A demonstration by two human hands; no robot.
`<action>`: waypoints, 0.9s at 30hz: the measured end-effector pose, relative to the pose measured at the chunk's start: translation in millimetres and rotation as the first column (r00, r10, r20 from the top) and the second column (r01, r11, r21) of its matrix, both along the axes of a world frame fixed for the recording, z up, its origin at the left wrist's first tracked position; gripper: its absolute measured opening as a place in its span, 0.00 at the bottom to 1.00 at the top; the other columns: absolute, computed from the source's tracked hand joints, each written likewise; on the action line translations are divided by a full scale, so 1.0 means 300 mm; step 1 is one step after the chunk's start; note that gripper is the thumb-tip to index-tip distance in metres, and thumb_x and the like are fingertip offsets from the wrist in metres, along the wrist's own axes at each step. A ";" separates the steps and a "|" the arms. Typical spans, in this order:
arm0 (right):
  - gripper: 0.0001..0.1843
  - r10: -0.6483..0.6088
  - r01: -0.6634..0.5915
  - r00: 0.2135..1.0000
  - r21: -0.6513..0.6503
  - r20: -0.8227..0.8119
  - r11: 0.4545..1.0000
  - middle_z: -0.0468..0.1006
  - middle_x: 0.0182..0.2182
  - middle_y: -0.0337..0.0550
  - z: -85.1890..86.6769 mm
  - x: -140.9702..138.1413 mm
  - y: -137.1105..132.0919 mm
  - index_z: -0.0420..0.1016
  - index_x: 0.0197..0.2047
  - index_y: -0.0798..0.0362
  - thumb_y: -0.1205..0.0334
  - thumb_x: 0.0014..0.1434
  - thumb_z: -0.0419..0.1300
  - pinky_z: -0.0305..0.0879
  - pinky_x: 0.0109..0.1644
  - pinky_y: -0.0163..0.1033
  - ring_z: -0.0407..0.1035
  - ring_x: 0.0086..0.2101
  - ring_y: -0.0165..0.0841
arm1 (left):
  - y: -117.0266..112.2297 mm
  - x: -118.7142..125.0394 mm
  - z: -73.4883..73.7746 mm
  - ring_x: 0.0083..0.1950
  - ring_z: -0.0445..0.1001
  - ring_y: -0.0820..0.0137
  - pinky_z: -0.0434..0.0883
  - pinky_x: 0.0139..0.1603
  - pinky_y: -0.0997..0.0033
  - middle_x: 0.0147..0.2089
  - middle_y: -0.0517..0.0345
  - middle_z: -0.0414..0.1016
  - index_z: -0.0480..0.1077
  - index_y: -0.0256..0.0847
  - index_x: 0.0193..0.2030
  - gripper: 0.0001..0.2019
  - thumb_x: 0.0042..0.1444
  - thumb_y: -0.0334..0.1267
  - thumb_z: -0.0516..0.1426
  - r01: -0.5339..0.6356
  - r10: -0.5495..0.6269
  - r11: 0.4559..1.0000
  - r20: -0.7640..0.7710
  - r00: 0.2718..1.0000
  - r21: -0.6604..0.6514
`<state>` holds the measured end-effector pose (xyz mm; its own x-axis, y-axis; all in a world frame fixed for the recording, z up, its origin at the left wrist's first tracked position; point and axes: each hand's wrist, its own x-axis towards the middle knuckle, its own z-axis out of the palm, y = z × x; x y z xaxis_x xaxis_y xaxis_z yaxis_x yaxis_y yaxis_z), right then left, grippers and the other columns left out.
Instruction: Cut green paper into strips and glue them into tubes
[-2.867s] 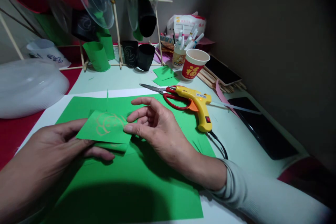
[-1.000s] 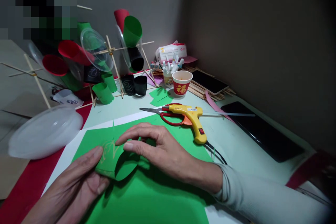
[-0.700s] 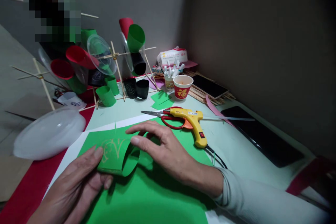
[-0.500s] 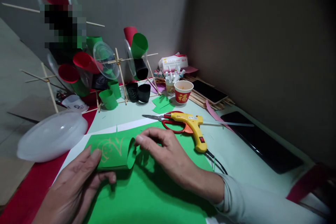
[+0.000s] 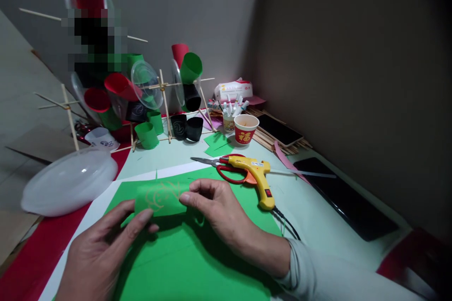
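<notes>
Here, left hand (image 5: 95, 244): from my remote seat I see its thumb on the near edge of the small green paper (image 5: 162, 200), fingers behind, gripping the left end.
Right hand (image 5: 226, 211): thumb and forefinger pinch the same paper's right end; a pale sleeve (image 5: 300, 268) covers the forearm.
Small green paper: held between both hands above the big green sheet, pale line drawing facing me.
Big green sheet (image 5: 197, 263): lies under the hands, over a white sheet (image 5: 183, 167) that shows along its far edge.
Red cover (image 5: 45, 249): runs down the left side, a cloudy plastic dome (image 5: 70, 181) partly on it.
Glue gun (image 5: 259, 174): yellow, on its side just beyond the right hand, its nozzle by the red-handled scissors (image 5: 206, 161).
Bench (image 5: 293, 202): pale green surface; at right I have a glossy black slab (image 5: 346, 197) and a pink strip (image 5: 286, 157).
Far bench: green scraps (image 5: 217, 143), a red-and-white cup (image 5: 245, 136), wooden sticks under a dark phone, markers in a cup, a white packet (image 5: 233, 90).
Stick frame (image 5: 162, 89): far left, bearing clear discs and red, green and black tubes; part is pixelated.
Room: grey wall (image 5: 219, 19) behind, dim at right, meeting in a corner.
</notes>
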<state>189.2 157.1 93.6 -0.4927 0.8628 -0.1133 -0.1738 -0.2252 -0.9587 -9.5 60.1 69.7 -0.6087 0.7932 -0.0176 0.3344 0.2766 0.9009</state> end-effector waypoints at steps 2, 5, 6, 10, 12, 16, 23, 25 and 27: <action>0.22 0.017 -0.017 1.000 0.012 -0.003 1.000 0.64 0.22 0.30 0.001 0.002 0.002 0.72 0.27 0.52 0.45 0.48 0.74 0.49 0.32 0.38 0.54 0.27 0.28 | -0.009 -0.017 -0.013 0.33 0.84 0.58 0.80 0.32 0.69 0.28 0.59 0.85 0.79 0.48 0.53 0.33 0.46 0.67 0.68 0.001 -0.002 0.999 -0.022 1.000 -0.037; 0.24 0.081 -0.081 0.996 0.007 -0.035 0.997 0.66 0.24 0.31 0.001 0.003 0.007 0.72 0.29 0.53 0.43 0.47 0.76 0.50 0.33 0.37 0.56 0.28 0.28 | -0.012 -0.023 -0.006 0.30 0.81 0.63 0.78 0.34 0.70 0.26 0.63 0.82 0.79 0.51 0.51 0.27 0.50 0.64 0.68 0.027 -0.029 0.999 -0.066 0.997 -0.031; 0.25 0.106 -0.106 0.993 0.003 -0.046 0.994 0.66 0.24 0.31 0.000 0.003 0.008 0.72 0.29 0.53 0.43 0.46 0.77 0.50 0.33 0.37 0.56 0.28 0.28 | -0.010 -0.020 0.004 0.29 0.79 0.64 0.77 0.33 0.72 0.24 0.65 0.81 0.80 0.51 0.49 0.26 0.49 0.63 0.68 0.013 -0.014 1.000 -0.073 0.997 -0.014; 0.27 0.163 -0.166 0.984 -0.040 -0.065 0.985 0.68 0.24 0.30 -0.001 0.001 0.011 0.72 0.30 0.53 0.45 0.41 0.80 0.49 0.33 0.37 0.56 0.27 0.27 | 0.008 0.000 0.057 0.24 0.76 0.69 0.72 0.26 0.79 0.17 0.66 0.77 0.82 0.50 0.39 0.25 0.40 0.65 0.70 -0.084 0.085 0.996 -0.066 0.994 0.019; 0.27 0.168 -0.172 0.984 -0.059 -0.067 0.983 0.67 0.22 0.29 -0.001 -0.001 0.011 0.72 0.30 0.53 0.46 0.41 0.81 0.48 0.32 0.37 0.55 0.26 0.26 | 0.012 0.007 0.073 0.23 0.76 0.70 0.72 0.26 0.80 0.19 0.66 0.79 0.84 0.50 0.37 0.26 0.34 0.64 0.70 -0.111 0.111 0.994 -0.043 0.993 0.003; 0.28 0.160 -0.164 0.985 -0.079 -0.062 0.983 0.66 0.21 0.28 -0.003 -0.002 0.011 0.70 0.27 0.53 0.45 0.39 0.81 0.47 0.31 0.37 0.54 0.25 0.26 | 0.008 0.010 0.061 0.24 0.79 0.69 0.75 0.27 0.77 0.26 0.67 0.83 0.85 0.53 0.34 0.23 0.32 0.63 0.71 -0.115 0.116 0.993 -0.042 0.992 0.020; 0.27 0.124 -0.129 0.990 -0.086 -0.062 0.988 0.69 0.23 0.30 -0.006 0.005 0.004 0.73 0.29 0.54 0.47 0.39 0.82 0.50 0.32 0.36 0.58 0.26 0.27 | 0.011 -0.002 0.027 0.28 0.82 0.65 0.79 0.32 0.72 0.30 0.66 0.84 0.85 0.56 0.38 0.16 0.46 0.59 0.71 0.068 -0.064 0.996 -0.087 0.994 0.051; 0.26 0.117 -0.122 0.990 -0.062 -0.075 0.991 0.74 0.26 0.33 -0.002 0.013 0.003 0.77 0.35 0.54 0.44 0.45 0.79 0.55 0.35 0.36 0.64 0.29 0.29 | 0.016 -0.010 0.031 0.26 0.79 0.66 0.77 0.29 0.74 0.23 0.66 0.81 0.84 0.55 0.39 0.18 0.46 0.61 0.70 0.026 -0.021 0.998 -0.078 0.997 0.058; 0.24 0.116 -0.118 0.991 -0.024 -0.071 0.993 0.81 0.34 0.40 0.002 0.023 0.005 0.80 0.42 0.53 0.40 0.57 0.73 0.60 0.40 0.37 0.71 0.36 0.33 | 0.022 -0.017 0.038 0.24 0.75 0.70 0.73 0.24 0.79 0.21 0.66 0.79 0.83 0.53 0.39 0.22 0.42 0.63 0.70 -0.043 0.041 0.997 0.034 0.999 0.068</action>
